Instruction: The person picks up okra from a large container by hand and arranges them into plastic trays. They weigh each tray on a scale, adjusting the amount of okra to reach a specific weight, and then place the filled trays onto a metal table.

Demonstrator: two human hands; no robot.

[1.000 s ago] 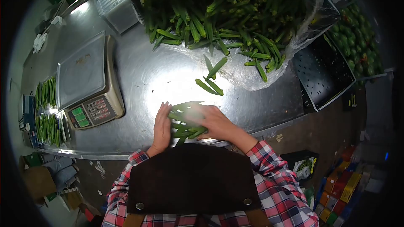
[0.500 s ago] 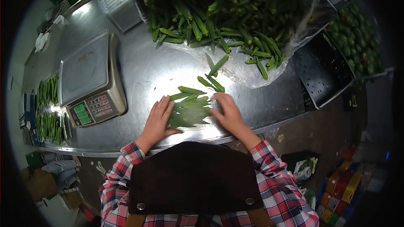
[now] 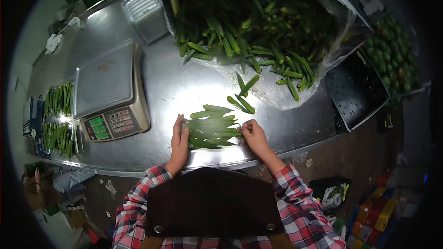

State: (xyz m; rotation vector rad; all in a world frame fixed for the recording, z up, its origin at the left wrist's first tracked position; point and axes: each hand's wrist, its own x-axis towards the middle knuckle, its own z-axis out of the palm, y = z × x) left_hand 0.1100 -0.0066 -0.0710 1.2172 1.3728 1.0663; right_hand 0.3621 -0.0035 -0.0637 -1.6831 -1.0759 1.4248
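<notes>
Several green okra pods (image 3: 212, 128) lie side by side near the front edge of the metal table, seemingly in a clear tray whose outline is hard to see. Against their left side rests my left hand (image 3: 179, 144), upright with its fingers close together. At the right ends of the pods, my right hand (image 3: 254, 137) has its fingers curled in a pinch; what they hold is too small to name. A few loose okra pods (image 3: 242, 103) lie just beyond. Farther back, a plastic-lined crate spills a large heap of okra (image 3: 258, 27).
A scale (image 3: 115, 92) stands at left, with packed okra trays (image 3: 57, 124) beyond it. Stacked clear trays (image 3: 144, 11) are at the back left. At right are a black crate (image 3: 357, 92) and a crate of green produce (image 3: 392, 55).
My left hand has drawn its fingers together beside the pods. My right hand has curled from a spread pose into a pinch. The pods lie more evenly, and the view has shifted slightly.
</notes>
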